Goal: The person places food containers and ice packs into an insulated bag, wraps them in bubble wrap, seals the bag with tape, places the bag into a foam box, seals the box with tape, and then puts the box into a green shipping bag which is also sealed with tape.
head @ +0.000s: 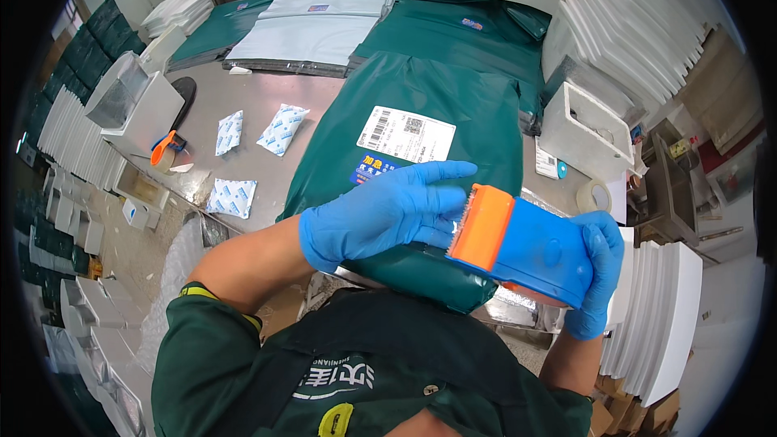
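A large dark green plastic mailer bag [461, 109] lies filled on the metal table in front of me. It bears a white shipping label [425, 133] and a blue sticker [370, 167]. In my right hand [601, 261] is a blue tape dispenser [540, 249] with an orange toothed head, held above the bag's near right part. My left hand [382, 212], in a blue glove like the right, hovers over the bag with fingers apart. Its blurred fingertips come close to the dispenser's toothed edge; whether they touch tape is not clear.
Several ice packs [283, 128] and an orange tape dispenser [164, 149] lie left on the metal table [267, 91]. White mailer bags [303, 30] are stacked behind. A foam box [586, 127] and a tape roll [593, 196] stand right, near stacked foam sheets [631, 24].
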Available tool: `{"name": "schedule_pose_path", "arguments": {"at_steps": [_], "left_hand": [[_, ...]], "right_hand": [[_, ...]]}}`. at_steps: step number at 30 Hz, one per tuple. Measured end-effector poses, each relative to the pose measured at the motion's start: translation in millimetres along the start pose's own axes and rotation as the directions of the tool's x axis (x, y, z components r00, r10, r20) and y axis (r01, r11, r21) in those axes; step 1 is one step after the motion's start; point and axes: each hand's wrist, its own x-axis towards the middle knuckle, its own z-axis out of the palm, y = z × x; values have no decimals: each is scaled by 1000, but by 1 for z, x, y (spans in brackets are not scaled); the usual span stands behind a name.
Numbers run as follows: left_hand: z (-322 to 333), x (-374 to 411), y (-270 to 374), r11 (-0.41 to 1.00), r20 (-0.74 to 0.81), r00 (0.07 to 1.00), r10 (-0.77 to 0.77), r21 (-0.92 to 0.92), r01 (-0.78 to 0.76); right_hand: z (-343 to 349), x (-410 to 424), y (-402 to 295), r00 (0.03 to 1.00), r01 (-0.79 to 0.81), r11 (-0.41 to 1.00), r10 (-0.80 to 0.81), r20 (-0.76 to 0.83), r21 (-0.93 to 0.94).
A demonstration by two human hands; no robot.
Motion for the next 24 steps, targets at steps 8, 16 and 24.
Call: {"name": "schedule_pose_path", "arguments": {"at_steps": [8,16,24], "left_hand": [[-127,-26,127,666,-290,808,512,729,-160],[-276,-41,90,665,-573,633,520,737,121],[-253,29,-64,889,-723,521,454,403,-215]], "right_hand": [[-86,80,6,975,60,992,-82,-205,-114],[-188,111,56,998,-66,923,68,-9,-379],[-127,49,241,926,-345,920,365,-91,186]]}}
